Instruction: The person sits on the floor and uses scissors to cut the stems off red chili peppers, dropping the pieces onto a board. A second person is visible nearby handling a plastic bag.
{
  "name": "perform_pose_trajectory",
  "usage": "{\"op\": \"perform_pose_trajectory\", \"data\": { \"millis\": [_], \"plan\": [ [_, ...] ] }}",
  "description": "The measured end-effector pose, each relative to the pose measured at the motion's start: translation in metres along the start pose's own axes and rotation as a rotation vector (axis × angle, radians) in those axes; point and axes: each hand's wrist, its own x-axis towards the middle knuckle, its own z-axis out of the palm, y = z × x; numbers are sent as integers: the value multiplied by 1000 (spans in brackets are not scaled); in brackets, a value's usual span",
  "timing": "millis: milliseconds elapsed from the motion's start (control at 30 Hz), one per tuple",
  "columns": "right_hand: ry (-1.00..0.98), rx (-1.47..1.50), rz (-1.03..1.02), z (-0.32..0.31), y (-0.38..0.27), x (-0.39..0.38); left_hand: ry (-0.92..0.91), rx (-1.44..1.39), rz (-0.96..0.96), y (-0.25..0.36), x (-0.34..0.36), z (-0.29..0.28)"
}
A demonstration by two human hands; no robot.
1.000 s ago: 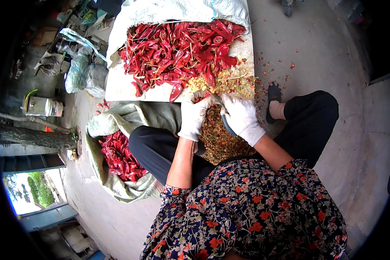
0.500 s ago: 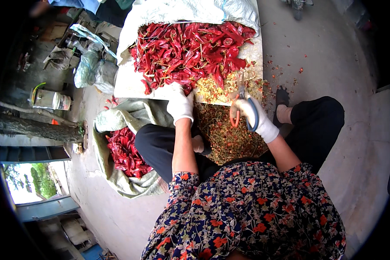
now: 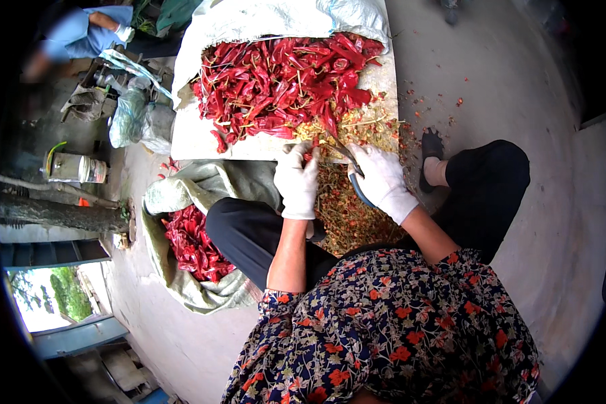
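My left hand [image 3: 296, 180], in a white glove, is closed on a dried red chili pepper [image 3: 315, 143], mostly hidden by the fingers. Gripped in my gloved right hand [image 3: 382, 178] is a pair of scissors [image 3: 344, 151], with a blue handle loop [image 3: 361, 191] showing under the palm. The blades point up and left, close to the pepper at my left fingers. Just beyond both hands, a heap of red chili peppers [image 3: 276, 84] lies on a pale board [image 3: 249, 149], with yellowish seeds [image 3: 377, 124] spread along its right part.
A white sack [image 3: 262, 21] backs the heap. Left of my knee, a greenish sack [image 3: 156, 232] holds red peppers [image 3: 195, 246]. Stem scraps [image 3: 357, 219] cover the ground between my legs. Another person's gloved hand [image 3: 124, 33] shows at upper left, near plastic bags [image 3: 129, 121].
My left hand has drawn back from the heap's edge with a pepper. My right hand has moved left, bringing the scissors toward it. More of the other person shows at upper left.
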Motion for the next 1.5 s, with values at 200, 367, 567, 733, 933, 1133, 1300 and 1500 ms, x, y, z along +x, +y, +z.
{"op": "perform_pose_trajectory", "data": {
  "millis": [200, 367, 567, 733, 933, 1133, 1300, 1500],
  "plan": [
    [-21, 15, -10, -2, 1, -2, -70, 87, 150, 11, -12, 3],
    [-136, 420, -61, 4, 12, -8, -231, 83, 10, 2, -10, 7],
    [-668, 1761, 274, -18, 4, -11, -282, -670, -328, -10, -9, 9],
    [-798, 2372, 306, 0, -2, -18, -264, -1152, -573, 21, -9, 2],
    [-386, 2619, 222, 12, -21, -16, -453, -988, -547, 6, 1, -12],
    [29, 2514, 126, 29, 51, 19, -284, 239, -118, -13, 26, -31],
    [-50, 2410, 296, 40, 20, -3, -100, 684, 125, -91, 61, 3],
    [37, 1803, 278, 25, 18, 3, -261, 698, 108, -107, 63, 18]
  ]
}}
